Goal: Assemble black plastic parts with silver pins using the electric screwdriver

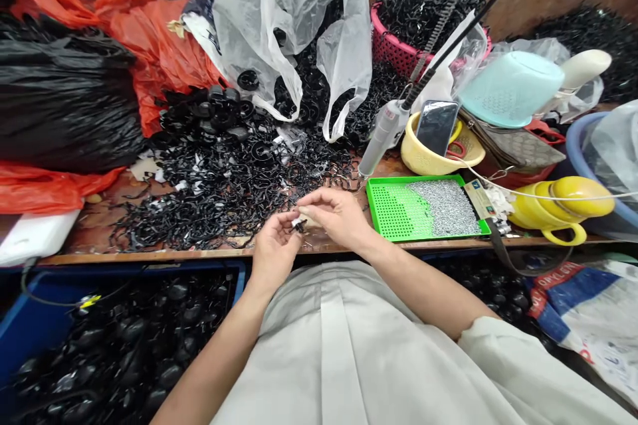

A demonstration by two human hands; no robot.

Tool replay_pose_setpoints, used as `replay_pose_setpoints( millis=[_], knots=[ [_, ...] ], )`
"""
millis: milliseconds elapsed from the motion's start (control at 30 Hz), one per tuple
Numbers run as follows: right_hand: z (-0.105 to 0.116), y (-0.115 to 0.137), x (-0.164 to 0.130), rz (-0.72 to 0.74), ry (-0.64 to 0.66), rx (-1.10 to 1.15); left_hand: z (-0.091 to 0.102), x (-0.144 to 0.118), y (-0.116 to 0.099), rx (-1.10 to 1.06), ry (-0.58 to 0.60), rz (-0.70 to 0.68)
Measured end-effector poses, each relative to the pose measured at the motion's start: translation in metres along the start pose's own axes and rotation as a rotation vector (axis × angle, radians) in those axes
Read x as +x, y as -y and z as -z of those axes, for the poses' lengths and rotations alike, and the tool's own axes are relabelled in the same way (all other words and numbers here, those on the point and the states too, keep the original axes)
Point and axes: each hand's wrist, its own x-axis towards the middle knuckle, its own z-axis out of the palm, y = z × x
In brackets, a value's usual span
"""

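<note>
Pale garment [349, 352] closest in, and above it both hands meet at the tabletop's [149, 254] front edge. Left hand [273, 249] and right hand [339, 216] each pinch a small black part [299, 226] between fingers pressed together. Green tray [399, 212] sits just right; sack lettering [561, 273] is too partial to read.

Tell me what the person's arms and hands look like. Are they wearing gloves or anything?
No gloves. The left hand and right hand are both bare, with no rings, watch or bracelet that I can see. The forearms are bare too. A short sleeve of pale grey cloth shows at the right upper arm, matching the pale grey garment in front.
</note>
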Motion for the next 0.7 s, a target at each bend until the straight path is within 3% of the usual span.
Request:
replay_pose_setpoints(
  millis=[67, 167, 333, 533, 700],
  knots=[
    [-0.003, 0.003, -0.008, 0.042, 0.016, -0.018, -0.004, -0.002, -0.001, 0.035, 0.017, -0.028],
    [0.0, 0.0, -0.019, 0.115, -0.083, -0.259, -0.007, -0.001, 0.003, 0.118, 0.011, -0.106],
    [0.004, 0.002, -0.028, 0.063, -0.095, -0.515, -0.005, 0.001, 0.006, 0.372, -0.033, -0.233],
    [0.002, 0.007, -0.03, 0.04, -0.103, -0.457, -0.006, -0.006, -0.009, 0.68, -0.051, -0.451],
    [0.002, -0.004, -0.034, -0.065, -0.16, -0.111, -0.014, -0.014, -0.011, 0.624, -0.052, -0.401]
  ],
)
